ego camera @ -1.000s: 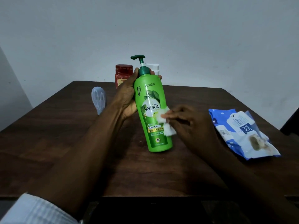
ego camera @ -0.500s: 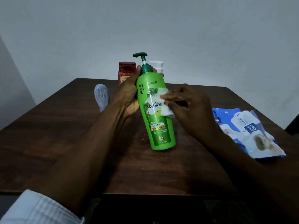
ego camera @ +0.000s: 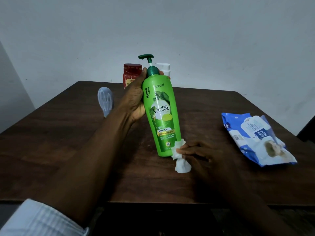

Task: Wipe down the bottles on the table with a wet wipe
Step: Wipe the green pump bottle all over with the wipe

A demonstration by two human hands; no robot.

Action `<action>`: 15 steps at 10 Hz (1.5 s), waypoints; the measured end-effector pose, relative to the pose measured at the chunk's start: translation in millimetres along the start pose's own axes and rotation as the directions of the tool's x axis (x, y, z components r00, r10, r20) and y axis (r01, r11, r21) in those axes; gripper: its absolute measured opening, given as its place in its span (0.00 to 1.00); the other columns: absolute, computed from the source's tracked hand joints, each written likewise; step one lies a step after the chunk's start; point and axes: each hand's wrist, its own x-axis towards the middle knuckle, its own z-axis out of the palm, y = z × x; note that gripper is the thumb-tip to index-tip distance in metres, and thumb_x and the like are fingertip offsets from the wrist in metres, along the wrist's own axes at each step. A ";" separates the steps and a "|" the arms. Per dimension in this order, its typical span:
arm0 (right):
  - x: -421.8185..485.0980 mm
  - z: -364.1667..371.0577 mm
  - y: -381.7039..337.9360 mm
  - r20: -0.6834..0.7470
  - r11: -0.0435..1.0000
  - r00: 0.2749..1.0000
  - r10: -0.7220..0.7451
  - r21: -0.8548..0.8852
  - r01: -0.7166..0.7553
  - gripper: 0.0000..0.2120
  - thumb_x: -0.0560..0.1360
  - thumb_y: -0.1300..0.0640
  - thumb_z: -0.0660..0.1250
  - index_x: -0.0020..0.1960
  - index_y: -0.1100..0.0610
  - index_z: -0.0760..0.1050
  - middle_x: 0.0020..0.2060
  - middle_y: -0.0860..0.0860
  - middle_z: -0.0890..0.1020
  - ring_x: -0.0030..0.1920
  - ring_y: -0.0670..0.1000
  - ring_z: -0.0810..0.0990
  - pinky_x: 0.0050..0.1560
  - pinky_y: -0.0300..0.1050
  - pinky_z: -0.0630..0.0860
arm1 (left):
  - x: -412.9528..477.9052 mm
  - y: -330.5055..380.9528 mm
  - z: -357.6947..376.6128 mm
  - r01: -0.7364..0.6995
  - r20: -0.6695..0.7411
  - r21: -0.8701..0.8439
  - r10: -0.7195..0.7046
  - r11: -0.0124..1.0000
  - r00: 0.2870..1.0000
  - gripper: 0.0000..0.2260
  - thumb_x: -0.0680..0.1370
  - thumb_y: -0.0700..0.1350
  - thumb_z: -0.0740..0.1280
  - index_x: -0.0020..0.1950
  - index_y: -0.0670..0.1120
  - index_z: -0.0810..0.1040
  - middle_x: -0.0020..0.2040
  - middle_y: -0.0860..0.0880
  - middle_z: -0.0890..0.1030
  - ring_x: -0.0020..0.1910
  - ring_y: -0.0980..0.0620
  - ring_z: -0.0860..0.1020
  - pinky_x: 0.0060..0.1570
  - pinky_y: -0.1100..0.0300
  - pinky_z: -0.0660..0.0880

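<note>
The green shampoo bottle (ego camera: 162, 116) stands slightly tilted near the middle of the dark wooden surface (ego camera: 68, 150). The left hand (ego camera: 134, 99) is curled round its shoulder below the pump. At the bottle's lower right edge the right hand (ego camera: 201, 154) pinches a crumpled wet wipe (ego camera: 180, 160) against the base. Well right of the bottle a blue wipes pack (ego camera: 255, 138) lies near the surface's edge. Behind the bottle, by the far edge, stand a red jar (ego camera: 132, 74) and a white pump bottle (ego camera: 164, 68). To its left lies a pale blue object (ego camera: 105, 103). A plain wall (ego camera: 221, 40) rises beyond.

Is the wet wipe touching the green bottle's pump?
No, the right hand holds the wet wipe at the base of the green bottle.
</note>
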 end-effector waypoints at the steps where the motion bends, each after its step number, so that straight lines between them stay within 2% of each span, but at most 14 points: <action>1: -3.2 -1.4 -0.9 0.055 0.996 0.997 0.057 -0.071 -0.053 0.11 0.77 0.60 0.67 0.54 0.50 0.84 0.52 0.40 0.82 0.53 0.38 0.78 0.54 0.37 0.76 | -2.0 0.9 5.4 0.033 -0.037 -0.012 -0.033 0.999 0.999 0.17 0.85 0.51 0.57 0.52 0.41 0.79 0.44 0.44 0.86 0.49 0.45 0.84 0.49 0.50 0.82; 2: 10.2 15.5 -12.4 0.058 0.998 0.998 -0.007 -0.059 0.010 0.09 0.79 0.56 0.65 0.53 0.50 0.83 0.52 0.43 0.81 0.52 0.40 0.78 0.52 0.31 0.74 | -2.7 0.1 7.1 0.011 -0.065 0.050 -0.008 0.999 0.998 0.16 0.84 0.51 0.58 0.53 0.40 0.78 0.44 0.44 0.85 0.50 0.45 0.84 0.48 0.50 0.82; 3: 20.5 30.1 -30.0 0.014 0.975 0.988 -0.157 -0.154 0.157 0.13 0.79 0.54 0.60 0.48 0.57 0.82 0.46 0.49 0.80 0.47 0.47 0.75 0.46 0.38 0.76 | -0.6 0.1 8.8 0.010 -0.056 0.028 -0.009 1.000 0.998 0.15 0.84 0.51 0.59 0.57 0.40 0.76 0.49 0.43 0.83 0.52 0.43 0.83 0.49 0.49 0.81; 4: 20.7 30.6 -44.3 0.155 0.959 0.968 -0.200 -0.173 0.226 0.15 0.75 0.56 0.60 0.47 0.56 0.85 0.47 0.50 0.82 0.51 0.50 0.76 0.49 0.43 0.79 | 1.3 0.7 7.1 0.022 -0.055 0.083 -0.017 0.996 0.998 0.16 0.83 0.52 0.60 0.55 0.40 0.77 0.52 0.40 0.82 0.52 0.43 0.83 0.49 0.49 0.81; 5: 17.9 25.6 -38.4 0.183 0.978 0.973 -0.143 -0.123 0.167 0.15 0.78 0.52 0.60 0.46 0.55 0.85 0.47 0.49 0.83 0.50 0.49 0.80 0.48 0.44 0.80 | 1.0 1.1 4.7 0.020 -0.040 0.078 -0.017 0.997 0.999 0.16 0.82 0.52 0.61 0.54 0.40 0.78 0.51 0.41 0.82 0.51 0.44 0.83 0.49 0.49 0.81; 6: 8.1 15.8 -21.0 0.128 0.997 0.990 -0.062 -0.043 0.068 0.13 0.79 0.39 0.60 0.49 0.43 0.81 0.50 0.39 0.80 0.53 0.35 0.78 0.53 0.32 0.74 | -1.2 1.5 4.5 0.016 -0.033 0.060 -0.015 0.998 0.999 0.15 0.83 0.52 0.60 0.55 0.41 0.77 0.52 0.42 0.81 0.50 0.45 0.83 0.48 0.49 0.81; 7: 4.0 5.6 -13.8 0.057 0.999 0.997 0.052 0.006 -0.052 0.10 0.78 0.52 0.63 0.52 0.42 0.82 0.53 0.41 0.81 0.55 0.36 0.78 0.57 0.31 0.73 | -1.0 1.4 3.3 0.006 -0.026 0.053 -0.005 0.999 1.000 0.15 0.83 0.52 0.59 0.54 0.41 0.78 0.49 0.44 0.83 0.50 0.45 0.83 0.49 0.49 0.81; 8: 11.6 -2.1 -14.3 -0.051 0.984 0.986 0.159 0.086 -0.155 0.12 0.75 0.54 0.63 0.48 0.55 0.84 0.49 0.46 0.84 0.54 0.32 0.78 0.58 0.25 0.70 | -3.2 0.8 6.1 -0.002 -0.008 0.059 0.002 0.998 1.000 0.16 0.84 0.52 0.59 0.53 0.41 0.79 0.47 0.45 0.84 0.50 0.46 0.83 0.49 0.50 0.81; 9: 30.1 -5.6 -18.8 -0.071 0.985 0.984 0.165 0.072 -0.160 0.10 0.75 0.56 0.67 0.51 0.54 0.85 0.49 0.46 0.84 0.52 0.39 0.81 0.56 0.30 0.74 | -4.7 -1.1 10.2 -0.015 0.001 0.079 0.015 0.997 1.000 0.16 0.84 0.51 0.59 0.52 0.41 0.79 0.48 0.44 0.84 0.50 0.45 0.83 0.52 0.49 0.81; 10: 61.0 -7.4 -20.3 -0.159 0.989 0.977 0.144 0.056 -0.137 0.09 0.74 0.61 0.70 0.52 0.55 0.85 0.48 0.50 0.84 0.50 0.41 0.81 0.53 0.30 0.74 | -6.0 -1.5 16.7 -0.005 0.021 0.085 0.003 0.996 1.000 0.16 0.83 0.52 0.61 0.60 0.40 0.76 0.55 0.41 0.80 0.59 0.41 0.78 0.62 0.45 0.76; 11: 97.0 -12.2 -21.1 -0.268 0.994 0.957 0.108 0.050 -0.098 0.08 0.73 0.65 0.73 0.50 0.58 0.86 0.45 0.52 0.84 0.47 0.43 0.82 0.51 0.37 0.78 | -9.3 -1.1 23.3 -0.006 0.030 0.131 0.002 0.991 1.000 0.17 0.83 0.52 0.62 0.61 0.40 0.76 0.53 0.43 0.82 0.55 0.44 0.80 0.57 0.47 0.79; 12: 127.5 -19.7 -25.7 -0.340 0.997 0.938 0.070 0.060 -0.052 0.07 0.73 0.65 0.73 0.49 0.58 0.86 0.44 0.51 0.84 0.47 0.45 0.83 0.48 0.40 0.79 | -15.3 0.4 31.4 -0.005 0.060 0.207 -0.008 0.978 0.998 0.17 0.83 0.52 0.61 0.60 0.39 0.77 0.50 0.41 0.82 0.48 0.45 0.82 0.52 0.50 0.81; 14: 143.3 -25.6 -33.4 -0.412 0.995 0.906 0.091 0.072 -0.067 0.07 0.74 0.65 0.71 0.50 0.58 0.85 0.45 0.48 0.85 0.47 0.43 0.83 0.45 0.31 0.77 | -23.0 4.0 42.9 -0.065 0.157 0.266 0.024 0.962 0.987 0.14 0.84 0.46 0.60 0.66 0.40 0.72 0.54 0.40 0.80 0.52 0.44 0.80 0.59 0.48 0.77; 15: 137.1 -24.6 -36.8 -0.445 0.996 0.890 0.093 0.059 -0.074 0.08 0.75 0.66 0.70 0.51 0.58 0.84 0.46 0.48 0.85 0.48 0.42 0.82 0.47 0.34 0.78 | -23.2 7.9 44.0 -0.081 0.177 0.335 0.021 0.939 0.984 0.09 0.84 0.45 0.61 0.58 0.42 0.76 0.50 0.43 0.81 0.47 0.47 0.80 0.53 0.50 0.79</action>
